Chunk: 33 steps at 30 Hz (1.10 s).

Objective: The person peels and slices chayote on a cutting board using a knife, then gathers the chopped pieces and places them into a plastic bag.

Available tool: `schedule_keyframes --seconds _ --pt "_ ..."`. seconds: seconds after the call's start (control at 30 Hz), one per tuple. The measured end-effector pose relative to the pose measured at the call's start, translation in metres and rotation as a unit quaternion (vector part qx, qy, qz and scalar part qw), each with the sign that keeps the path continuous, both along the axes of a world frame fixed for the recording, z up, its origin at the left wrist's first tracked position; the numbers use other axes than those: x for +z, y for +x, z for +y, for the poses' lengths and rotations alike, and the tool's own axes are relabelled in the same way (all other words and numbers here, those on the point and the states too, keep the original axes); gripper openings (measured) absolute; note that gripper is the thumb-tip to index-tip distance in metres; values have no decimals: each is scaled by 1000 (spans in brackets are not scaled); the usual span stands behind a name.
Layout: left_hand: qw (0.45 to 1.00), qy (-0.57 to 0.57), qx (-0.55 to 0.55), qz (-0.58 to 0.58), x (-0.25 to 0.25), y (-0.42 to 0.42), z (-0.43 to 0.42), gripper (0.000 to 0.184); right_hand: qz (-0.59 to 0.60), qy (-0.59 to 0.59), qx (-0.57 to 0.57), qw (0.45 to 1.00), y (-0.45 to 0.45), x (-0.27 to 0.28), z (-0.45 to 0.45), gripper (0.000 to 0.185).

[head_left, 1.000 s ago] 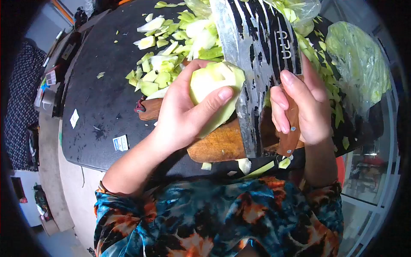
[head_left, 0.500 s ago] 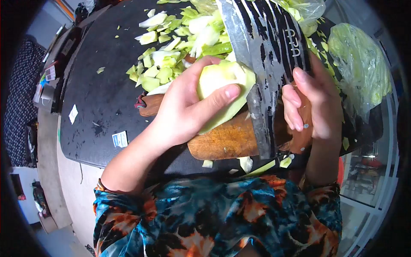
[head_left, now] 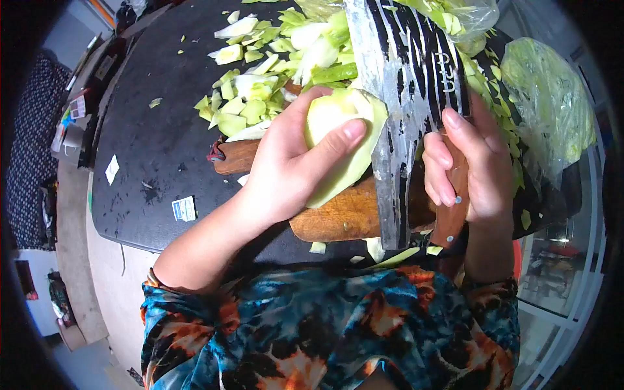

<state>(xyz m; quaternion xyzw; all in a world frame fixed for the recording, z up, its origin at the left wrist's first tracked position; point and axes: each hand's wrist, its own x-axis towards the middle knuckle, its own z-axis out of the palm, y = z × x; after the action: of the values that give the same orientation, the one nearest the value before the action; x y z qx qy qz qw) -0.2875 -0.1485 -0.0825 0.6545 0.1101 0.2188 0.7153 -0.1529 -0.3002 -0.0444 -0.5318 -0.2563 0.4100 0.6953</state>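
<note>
My left hand (head_left: 286, 156) is closed around a pale green, partly peeled vegetable (head_left: 348, 146), thumb lying across its cut face. Its exact kind I cannot tell. In my right hand (head_left: 471, 156) is the wooden handle of a broad cleaver (head_left: 409, 97), whose blade has black and silver stripes. The cleaver's edge is right beside the vegetable's right side; whether it bites in is hard to see. Below them lies a wooden cutting board (head_left: 338, 218), partly hidden by my hands and the blade.
Chopped pale green pieces (head_left: 250, 110) are heaped behind my left hand on the black table (head_left: 153, 136). A clear plastic bag of greens (head_left: 546, 97) stands at the right. A small blue-and-white packet (head_left: 183, 209) and scraps (head_left: 112, 169) lie at the left.
The cleaver has turned and shifted slightly, its handle now showing more fully below my right hand. The vegetable has rotated a little in my left hand.
</note>
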Motion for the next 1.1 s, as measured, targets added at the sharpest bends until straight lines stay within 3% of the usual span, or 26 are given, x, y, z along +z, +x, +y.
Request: schedule_keyframes --seconds 0.13,0.33,0.43,0.6,0.7,0.9,1.0,1.1 --pt "999 -25 18 -20 -2 1 -5 42 67 19 16 997 -1 -2 0 24" --pt "997 -54 26 -53 -2 -2 -10 41 22 15 11 1000 -5 -3 3 29" --pt "997 -53 14 -53 1 -5 -11 40 62 86 46 993 -1 -7 -3 29" --pt "993 76 -87 18 5 -12 -8 38 -15 50 76 996 -4 -1 -6 31" --pt "997 -8 -77 -26 3 -9 -13 37 -9 29 84 996 -4 -2 -6 32" --pt "996 -46 -37 -66 -7 0 -14 35 -50 -9 -5 999 -17 -3 0 31" --pt "997 -11 -66 -24 -2 -2 -14 37 -152 -49 54 986 -8 0 -7 47" --pt "995 11 -104 6 -3 -3 -12 37 -177 -81 44 980 -7 8 -11 46"
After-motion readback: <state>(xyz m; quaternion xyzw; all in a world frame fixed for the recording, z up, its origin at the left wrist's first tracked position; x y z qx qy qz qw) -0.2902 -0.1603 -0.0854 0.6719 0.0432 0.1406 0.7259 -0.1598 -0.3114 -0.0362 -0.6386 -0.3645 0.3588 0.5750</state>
